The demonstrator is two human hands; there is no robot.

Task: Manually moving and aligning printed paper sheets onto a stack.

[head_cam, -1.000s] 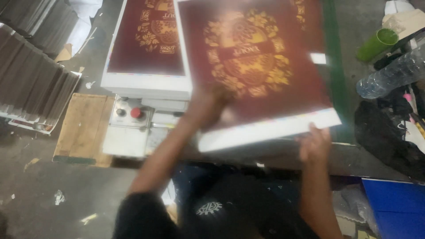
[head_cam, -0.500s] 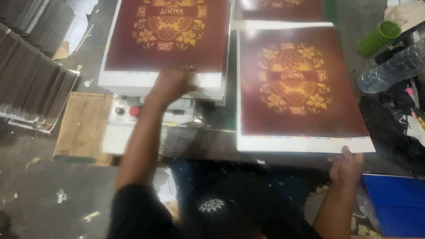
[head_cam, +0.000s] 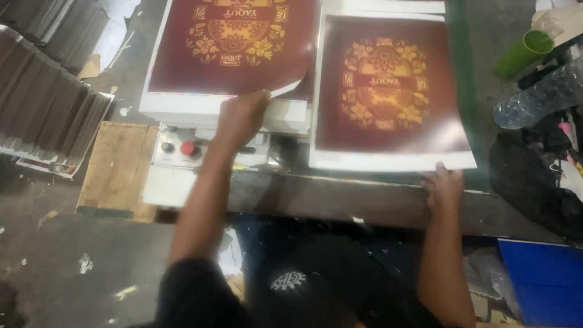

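A worker's left hand [head_cam: 242, 115] is pinching up the near right corner of the top maroon sheet [head_cam: 234, 48] on the left stack, while the open right hand [head_cam: 443, 185] is pressing the near edge of the right-hand sheet [head_cam: 388, 91], both sheets lying long axis near-to-far, side by side on the desk [head_cam: 340, 194].

looks like a print shop: tall stacks of maroon-and-gold printed sheets [head_cam: 234, 48], a machine control panel with a red button [head_cam: 188, 147] just below them, more paper piles [head_cam: 42, 103] to their left.
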